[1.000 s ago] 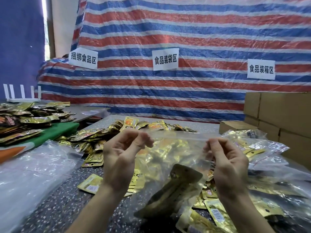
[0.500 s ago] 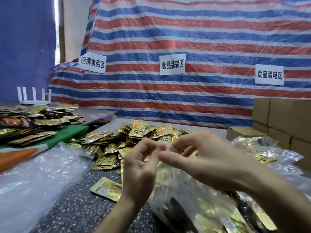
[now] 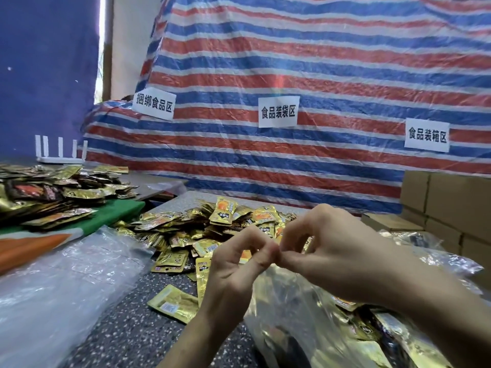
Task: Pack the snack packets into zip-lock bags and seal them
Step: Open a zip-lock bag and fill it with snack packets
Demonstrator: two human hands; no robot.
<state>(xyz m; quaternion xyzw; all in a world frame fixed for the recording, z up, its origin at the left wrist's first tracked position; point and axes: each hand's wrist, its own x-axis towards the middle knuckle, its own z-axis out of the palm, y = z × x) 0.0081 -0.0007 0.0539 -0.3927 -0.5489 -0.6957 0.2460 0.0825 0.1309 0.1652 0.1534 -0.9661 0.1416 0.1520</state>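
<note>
1. Gold packets lie heaped mid-desk toward the far edge, while more ride inside the clear bag, which hangs over the near right corner of the desk
2. Both hands meet at the bag's top edge: the left hand pinches the strip between thumb and forefinger with its other fingers curled beneath, and the right hand pinches just beside it, so the two sets of fingertips touch
3. Sealing appears to be starting at the left end of the mouth, though the zip track itself is hidden behind the fingers
4. A good seal would call for the two tracks to be lined up before any pressure goes on; the left hand would anchor that corner while the right slides a firm thumb-and-forefinger pinch toward the far end, film kept taut
5. The risk, by this reading, is a packet corner or a fold of film caught in the track, or trapped air ballooning the bag; a second pass along the strip would confirm closure
6. A second ago the hands were well apart, stretching the mouth wide; half a second ago the right had crossed to the left; now both pinches sit tight together
</note>
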